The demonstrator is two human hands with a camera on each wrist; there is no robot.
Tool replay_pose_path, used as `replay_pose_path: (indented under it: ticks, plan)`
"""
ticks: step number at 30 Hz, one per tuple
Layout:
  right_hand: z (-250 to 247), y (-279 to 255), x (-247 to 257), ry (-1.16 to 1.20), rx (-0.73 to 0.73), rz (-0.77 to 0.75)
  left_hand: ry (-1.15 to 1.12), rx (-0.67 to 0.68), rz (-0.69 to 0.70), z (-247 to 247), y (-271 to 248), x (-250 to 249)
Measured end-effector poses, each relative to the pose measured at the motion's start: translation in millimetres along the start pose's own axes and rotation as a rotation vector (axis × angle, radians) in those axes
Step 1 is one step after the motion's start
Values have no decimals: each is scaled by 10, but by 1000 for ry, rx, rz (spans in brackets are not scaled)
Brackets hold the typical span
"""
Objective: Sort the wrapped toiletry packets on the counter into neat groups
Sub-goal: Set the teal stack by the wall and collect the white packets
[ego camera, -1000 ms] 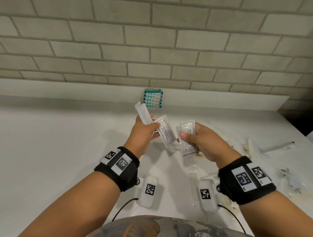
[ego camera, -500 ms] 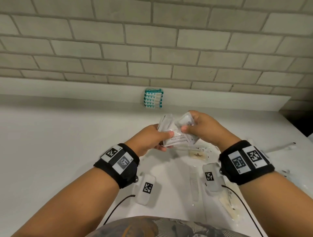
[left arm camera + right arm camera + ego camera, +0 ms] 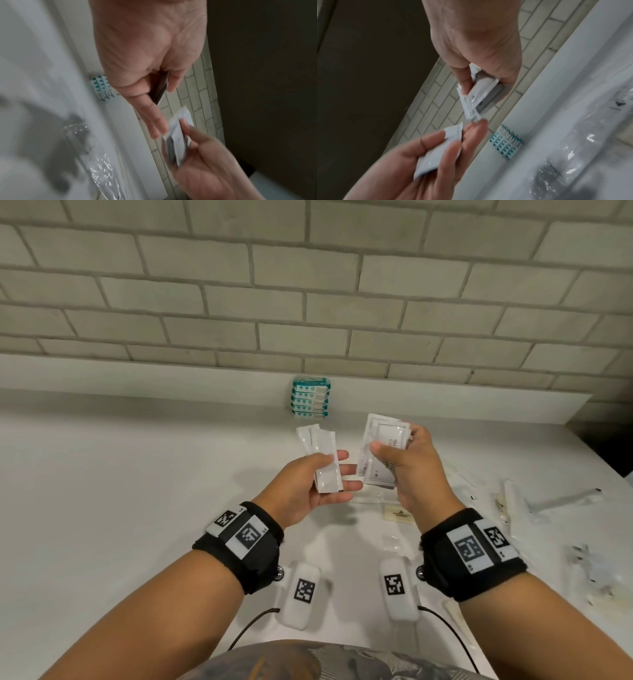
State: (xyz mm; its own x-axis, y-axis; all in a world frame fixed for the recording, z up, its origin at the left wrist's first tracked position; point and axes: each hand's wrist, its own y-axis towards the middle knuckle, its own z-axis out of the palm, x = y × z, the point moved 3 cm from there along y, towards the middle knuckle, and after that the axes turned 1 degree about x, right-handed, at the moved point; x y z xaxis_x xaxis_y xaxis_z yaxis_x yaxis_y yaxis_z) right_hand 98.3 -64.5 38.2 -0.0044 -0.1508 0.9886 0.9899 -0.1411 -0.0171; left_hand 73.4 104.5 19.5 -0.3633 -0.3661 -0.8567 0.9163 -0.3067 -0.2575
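Note:
My left hand (image 3: 334,472) is raised above the counter and pinches a few narrow plain white packets (image 3: 323,455) between thumb and fingers. A short gap to the right, my right hand (image 3: 394,443) grips a small bunch of flat printed sachets (image 3: 382,460). In the left wrist view the left hand (image 3: 155,94) holds its packets (image 3: 161,86) edge-on. The right wrist view shows the right hand (image 3: 481,81) around the sachets (image 3: 482,92), with the white packets (image 3: 439,148) below. A neat stack of teal-and-white packets (image 3: 311,397) leans against the back ledge.
Loose wrapped items lie on the white counter (image 3: 120,491) to the right: a small tan packet (image 3: 398,512), a long white wrapped piece (image 3: 565,500) and clear-wrapped bits (image 3: 597,575). A brick wall (image 3: 308,285) stands behind the ledge. The counter's right end drops off at a dark gap.
The hands, joined on one bundle half a second ago, have pulled apart. The left now holds the narrow white packets, the right the printed sachets.

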Motion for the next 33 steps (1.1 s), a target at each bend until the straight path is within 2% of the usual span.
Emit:
replay_pose_path:
  ticks: [3, 6, 8, 12, 14, 17, 19, 23, 27, 30, 33]
  plan:
    - [-87, -3, 44, 104, 47, 63, 73, 13, 27, -100, -21, -19]
    - [44, -91, 57, 135, 273, 152, 215, 22, 61, -73, -26, -25]
    - [150, -160, 17, 15, 395, 170, 282, 46, 49, -13, -28, -19]
    - [74, -146, 128, -123, 381, -14, 239, 75, -56, -8, -2, -64]
    - [-11, -141, 201, -257, 473, -107, 182, 14, -49, -83, 16, -108]
    - [-104, -164, 167, -470, 595, -132, 78, -96, 12, -199, 55, -155]
    - [-190, -150, 92, -509, 558, -96, 99, -122, 76, -241, 83, -174]
    - [-410, -101, -53, -410, 396, 80, 165, -170, 152, -305, 113, -186]
    - [-488, -85, -29, -348, 324, 65, 291, -209, 247, -334, 104, -211]
    - [-407, -111, 123, -363, 340, 5, 333, -190, 267, -313, 104, -202]
    - [-131, -188, 232, -453, 487, 5, 330, -81, 283, -176, 86, -176]
